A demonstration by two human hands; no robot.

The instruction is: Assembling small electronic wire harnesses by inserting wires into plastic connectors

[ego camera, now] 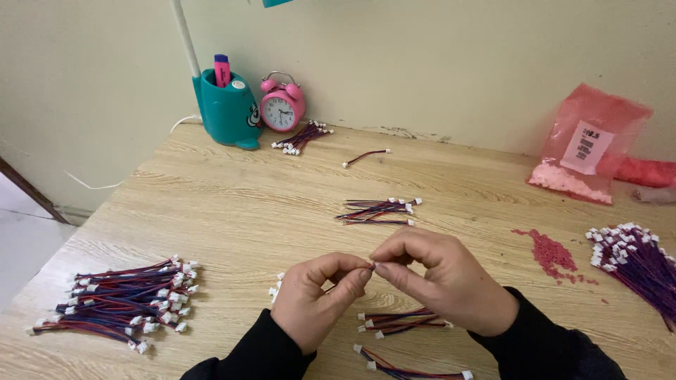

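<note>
My left hand (317, 295) and my right hand (440, 278) meet over the near middle of the wooden table (232, 204), fingertips pinched together on the end of a short red-and-blue wire lead (371, 267). Its white connector end (274, 287) sticks out to the left of my left hand. Two small bunches of the same leads lie just below my hands, one bunch (401, 321) under the right wrist and another lead (412, 366) at the front edge. What sits between the fingertips is too small to tell.
A big pile of leads (123, 302) lies at the near left, another pile (637, 264) at the right, smaller bunches (380, 210) (303, 137) farther back. Loose red bits (553, 253), a pink bag (588, 148), a pink alarm clock (282, 105) and a teal lamp base (227, 109) stand near the wall.
</note>
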